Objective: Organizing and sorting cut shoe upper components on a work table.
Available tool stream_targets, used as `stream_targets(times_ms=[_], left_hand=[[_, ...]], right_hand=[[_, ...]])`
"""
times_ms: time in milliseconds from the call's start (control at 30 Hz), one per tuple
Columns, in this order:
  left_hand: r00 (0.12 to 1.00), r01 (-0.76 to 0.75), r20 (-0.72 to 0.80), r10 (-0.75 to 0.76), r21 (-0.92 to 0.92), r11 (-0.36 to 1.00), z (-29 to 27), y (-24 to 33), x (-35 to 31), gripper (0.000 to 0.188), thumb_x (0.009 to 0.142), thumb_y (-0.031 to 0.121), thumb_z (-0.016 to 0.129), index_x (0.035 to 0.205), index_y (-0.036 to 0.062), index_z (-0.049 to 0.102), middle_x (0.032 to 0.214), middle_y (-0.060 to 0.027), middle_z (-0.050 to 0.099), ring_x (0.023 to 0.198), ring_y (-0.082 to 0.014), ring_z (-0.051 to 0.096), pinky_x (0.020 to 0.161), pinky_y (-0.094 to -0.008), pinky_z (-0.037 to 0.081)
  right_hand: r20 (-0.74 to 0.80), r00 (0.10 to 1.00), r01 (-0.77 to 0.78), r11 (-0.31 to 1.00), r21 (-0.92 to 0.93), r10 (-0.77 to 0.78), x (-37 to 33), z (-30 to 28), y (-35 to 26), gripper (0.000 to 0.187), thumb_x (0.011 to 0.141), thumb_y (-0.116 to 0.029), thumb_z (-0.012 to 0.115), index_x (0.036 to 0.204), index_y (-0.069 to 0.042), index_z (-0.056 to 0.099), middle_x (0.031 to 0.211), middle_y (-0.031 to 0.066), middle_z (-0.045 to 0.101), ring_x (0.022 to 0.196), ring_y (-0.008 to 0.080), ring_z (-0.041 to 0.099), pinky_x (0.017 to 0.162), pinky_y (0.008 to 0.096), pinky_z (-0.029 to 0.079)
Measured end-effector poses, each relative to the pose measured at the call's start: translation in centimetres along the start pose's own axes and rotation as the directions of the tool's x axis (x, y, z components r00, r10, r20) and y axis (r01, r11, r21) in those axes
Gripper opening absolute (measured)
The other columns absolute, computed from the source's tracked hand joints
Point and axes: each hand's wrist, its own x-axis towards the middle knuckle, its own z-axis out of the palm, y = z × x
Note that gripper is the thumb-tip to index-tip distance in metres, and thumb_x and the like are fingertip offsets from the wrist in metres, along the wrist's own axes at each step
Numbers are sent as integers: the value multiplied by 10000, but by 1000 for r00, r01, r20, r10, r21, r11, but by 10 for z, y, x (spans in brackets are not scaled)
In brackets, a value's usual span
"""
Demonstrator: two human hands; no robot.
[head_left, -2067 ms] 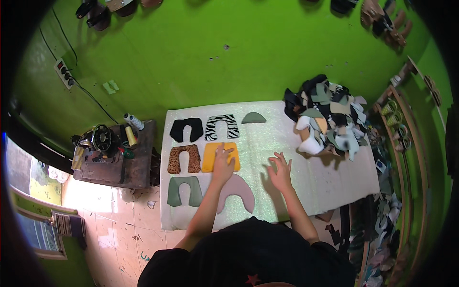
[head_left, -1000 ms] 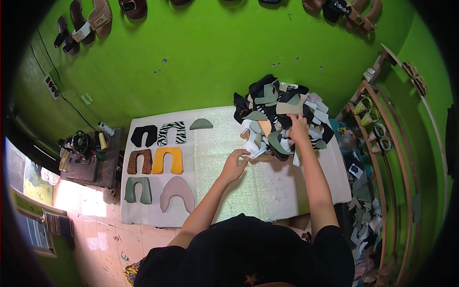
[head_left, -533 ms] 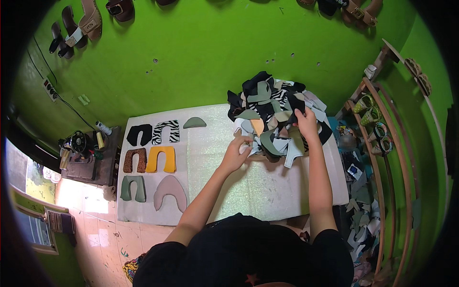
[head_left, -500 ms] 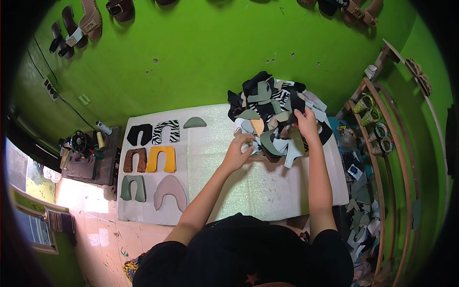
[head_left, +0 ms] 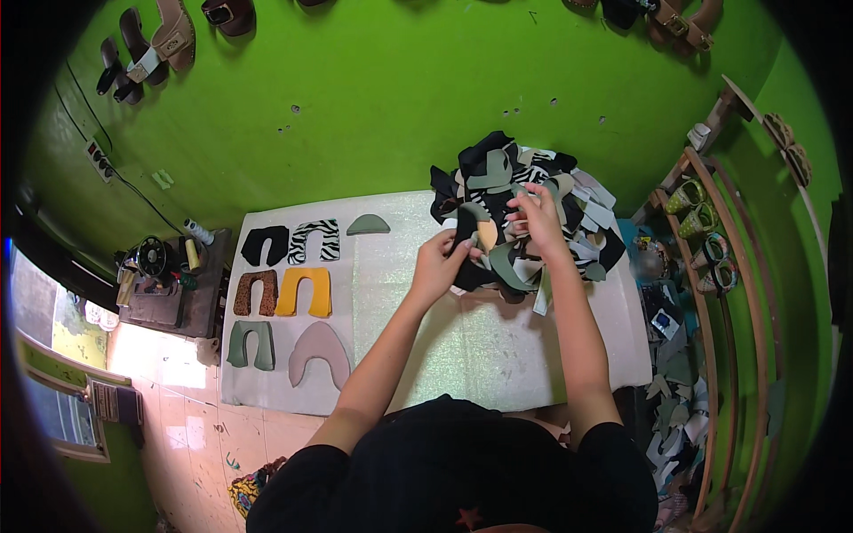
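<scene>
A heap of mixed fabric and leather scraps [head_left: 586,191] lies at the back right of the table, in black, white, grey-green, beige and zebra print. At its near left side my left hand [head_left: 435,268] is closed on the edge of a black scrap [head_left: 465,227]. A tan scrap [head_left: 487,234] shows right beside that piece. Above the middle of the heap is my right hand [head_left: 542,226], its fingers bent and drawn together; what they pinch, if anything, I cannot make out. A curved grey-green scrap [head_left: 505,266] hangs at the heap's near edge between my hands.
Sorted U-shaped pieces lie left on the white table [head_left: 426,355]: black [head_left: 251,247], zebra [head_left: 328,240], leopard [head_left: 244,298], yellow [head_left: 288,300], grey-green [head_left: 238,345], mauve [head_left: 320,346]. A grey-green half-moon [head_left: 369,225] lies behind. A sewing machine [head_left: 153,258] stands left, a wooden rack [head_left: 742,329] right.
My right hand has moved left across the heap, away from its right side. A black scrap has come into my left hand, which has shifted slightly.
</scene>
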Motion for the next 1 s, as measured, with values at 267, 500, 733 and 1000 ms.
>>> stream_targets(times_ms=[267, 500, 733, 1000], left_hand=[[974, 98, -210, -85, 56, 994, -47, -26, 3, 144, 837, 102, 545, 860, -39, 528, 732, -120, 641, 617, -117, 604, 548, -221, 474], [972, 126, -199, -124, -2, 992, -61, -38, -1, 183, 880, 144, 486, 894, -31, 538, 753, -84, 630, 625, -92, 578, 572, -210, 477], [971, 142, -187, -146, -33, 989, -67, -47, -6, 161, 867, 87, 480, 943, -37, 548, 819, -68, 624, 705, -95, 570, 657, -219, 464], [961, 52, -272, -42, 29, 998, -63, -49, -12, 265, 786, 42, 585, 1037, -21, 530, 887, -47, 599, 752, -93, 562, 686, -213, 454]], right_hand=[[103, 921, 365, 743, -561, -375, 68, 34, 52, 216, 722, -125, 591, 900, -3, 572, 813, 128, 598, 759, 251, 584, 684, 332, 461], [162, 966, 227, 362, -904, -201, 91, 78, 86, 170, 722, -152, 594, 859, -57, 627, 823, 122, 599, 837, 289, 574, 777, 348, 460], [62, 947, 252, 609, -752, -315, 93, 71, 85, 130, 709, -123, 615, 814, -56, 655, 824, 101, 625, 740, 272, 596, 695, 353, 476], [-32, 925, 362, 905, -225, -378, 88, 22, 46, 149, 723, 31, 591, 865, -10, 609, 746, 7, 591, 651, 55, 549, 577, 199, 437]])
